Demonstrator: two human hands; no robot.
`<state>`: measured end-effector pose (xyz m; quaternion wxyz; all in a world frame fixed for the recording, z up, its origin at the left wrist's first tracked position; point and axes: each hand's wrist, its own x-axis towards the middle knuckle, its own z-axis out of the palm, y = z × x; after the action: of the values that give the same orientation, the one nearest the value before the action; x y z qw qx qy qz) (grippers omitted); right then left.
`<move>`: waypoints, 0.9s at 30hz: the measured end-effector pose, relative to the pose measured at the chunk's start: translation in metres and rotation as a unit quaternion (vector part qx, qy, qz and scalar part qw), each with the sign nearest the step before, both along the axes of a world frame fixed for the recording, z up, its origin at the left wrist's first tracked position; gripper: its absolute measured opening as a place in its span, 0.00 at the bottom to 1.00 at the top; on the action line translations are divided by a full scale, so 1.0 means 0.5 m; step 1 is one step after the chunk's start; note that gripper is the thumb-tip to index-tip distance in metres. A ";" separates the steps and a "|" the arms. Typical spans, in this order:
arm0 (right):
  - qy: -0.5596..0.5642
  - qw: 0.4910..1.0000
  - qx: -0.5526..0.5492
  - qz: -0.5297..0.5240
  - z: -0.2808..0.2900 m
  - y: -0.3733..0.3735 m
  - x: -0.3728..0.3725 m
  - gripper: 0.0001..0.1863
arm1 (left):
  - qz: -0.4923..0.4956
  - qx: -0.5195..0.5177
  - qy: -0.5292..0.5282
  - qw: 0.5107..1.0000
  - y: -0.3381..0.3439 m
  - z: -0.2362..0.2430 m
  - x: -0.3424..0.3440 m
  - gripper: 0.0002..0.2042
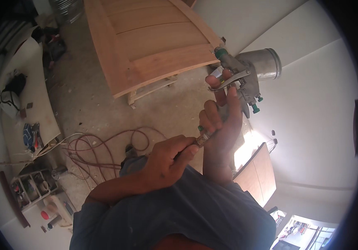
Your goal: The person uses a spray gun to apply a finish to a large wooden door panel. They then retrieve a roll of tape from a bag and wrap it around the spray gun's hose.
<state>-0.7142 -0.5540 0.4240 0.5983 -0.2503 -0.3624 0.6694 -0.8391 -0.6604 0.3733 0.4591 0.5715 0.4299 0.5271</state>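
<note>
Wooden door (154,35): lies flat beyond the fingers of the right hand (228,114). Red hose (100,165): looped on the floor (168,110), left of the fingers of the left hand (166,160). Spray gun (246,77): raised within the right fingers, which are curled about handle and trigger (233,79); right forearm (218,162) upright. Left forearm (114,187) bent across the body; thumb and forefinger pinch the metal fitting (202,138) just below the right fingers.

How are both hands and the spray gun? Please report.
Right hand grips spray gun. Left hand pinches metal connector. Possible snag: red hose looped on floor, left side.
</note>
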 end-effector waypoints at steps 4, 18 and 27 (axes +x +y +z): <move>-0.020 1.000 0.003 -0.006 -0.001 -0.011 -0.010 0.25 | 0.015 0.000 -0.008 1.000 -0.010 0.001 0.004 0.11; -0.033 0.999 0.006 -0.007 0.011 -0.011 -0.025 0.25 | 0.030 0.017 -0.001 0.999 -0.017 -0.009 -0.002 0.11; -0.047 0.998 0.023 -0.044 0.006 -0.027 -0.036 0.25 | 0.040 0.026 0.020 0.999 -0.020 0.001 -0.013 0.11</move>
<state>-0.7321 -0.5677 0.4271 0.6154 -0.2834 -0.3936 0.6213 -0.8457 -0.6702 0.3738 0.4138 0.5757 0.4476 0.5450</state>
